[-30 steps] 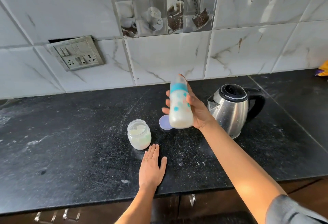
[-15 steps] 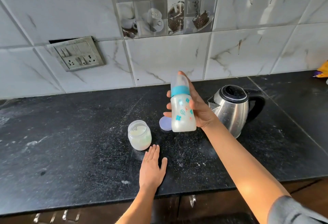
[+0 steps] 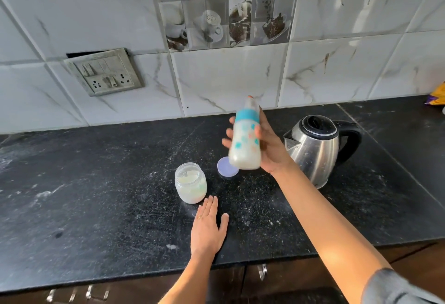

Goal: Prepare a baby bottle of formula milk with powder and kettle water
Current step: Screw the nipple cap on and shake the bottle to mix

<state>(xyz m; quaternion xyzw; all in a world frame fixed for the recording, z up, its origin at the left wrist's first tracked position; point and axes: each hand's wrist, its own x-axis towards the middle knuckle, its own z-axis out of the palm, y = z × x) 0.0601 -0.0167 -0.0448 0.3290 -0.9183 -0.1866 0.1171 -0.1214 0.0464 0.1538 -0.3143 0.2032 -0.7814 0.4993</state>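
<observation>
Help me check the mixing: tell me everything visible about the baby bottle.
The baby bottle is translucent plastic with a teal collar, a pale clear top and teal and orange printed shapes. Milky white liquid fills most of it. Blurred, it is nearly upright, top leaning right, in the air above the counter. Only the right hand touches it, gripping its body.

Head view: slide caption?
Right hand grips milky teal-collared baby bottle above black counter; left hand flat beside open clear powder jar.

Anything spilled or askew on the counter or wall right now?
Yes. White powder specks are scattered over the counter around the open jar, whose lid lies apart. The switch plate hangs crooked, with a dark gap above it.
</observation>
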